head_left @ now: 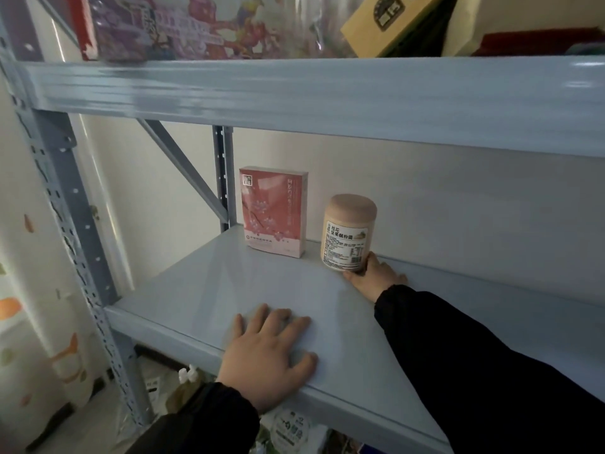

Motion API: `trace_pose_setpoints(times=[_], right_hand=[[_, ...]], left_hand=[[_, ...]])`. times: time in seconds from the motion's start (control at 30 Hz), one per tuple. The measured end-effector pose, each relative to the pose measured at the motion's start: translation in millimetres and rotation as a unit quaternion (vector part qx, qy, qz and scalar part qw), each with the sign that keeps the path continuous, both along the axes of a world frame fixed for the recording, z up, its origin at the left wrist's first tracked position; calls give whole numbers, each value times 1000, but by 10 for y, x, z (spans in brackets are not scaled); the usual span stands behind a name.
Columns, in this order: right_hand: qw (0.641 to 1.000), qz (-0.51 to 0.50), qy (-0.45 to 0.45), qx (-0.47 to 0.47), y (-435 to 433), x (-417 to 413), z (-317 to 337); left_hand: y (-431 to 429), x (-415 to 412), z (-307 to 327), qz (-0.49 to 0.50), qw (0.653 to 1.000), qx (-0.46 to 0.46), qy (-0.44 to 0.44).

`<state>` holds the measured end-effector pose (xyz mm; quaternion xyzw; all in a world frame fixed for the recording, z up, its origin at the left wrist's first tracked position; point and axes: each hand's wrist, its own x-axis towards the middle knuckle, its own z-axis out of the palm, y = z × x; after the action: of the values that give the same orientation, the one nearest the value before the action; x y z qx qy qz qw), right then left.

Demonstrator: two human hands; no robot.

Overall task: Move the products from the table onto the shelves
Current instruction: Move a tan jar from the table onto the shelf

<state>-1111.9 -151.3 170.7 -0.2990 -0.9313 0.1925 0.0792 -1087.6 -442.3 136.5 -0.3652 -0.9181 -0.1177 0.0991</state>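
A beige round jar with a white label stands upright at the back of the grey metal shelf. My right hand reaches in from the right and its thumb and fingers wrap the jar's base. To the jar's left a pink box with a flower print stands upright against the wall. My left hand lies flat on the shelf's front edge, fingers spread, holding nothing.
The upper shelf carries a colourful purple package and a tan box. A grey perforated upright stands at the left. Below the shelf are bottles and packets. A patterned curtain hangs far left.
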Motion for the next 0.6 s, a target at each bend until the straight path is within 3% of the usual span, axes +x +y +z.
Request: trace_pose_setpoints(times=[0.13,0.3,0.6], right_hand=[[1000,-21,-6,8,16,-13,-29],[996,-16,-75,53,-95,258,-16],[984,85,-145,60,-335,1531,40]], left_hand=[[1,21,48,-2,1000,-3,-19],[-24,39,109,6,999,-23,-39],[-28,13,45,-10,1000,-18,-2]])
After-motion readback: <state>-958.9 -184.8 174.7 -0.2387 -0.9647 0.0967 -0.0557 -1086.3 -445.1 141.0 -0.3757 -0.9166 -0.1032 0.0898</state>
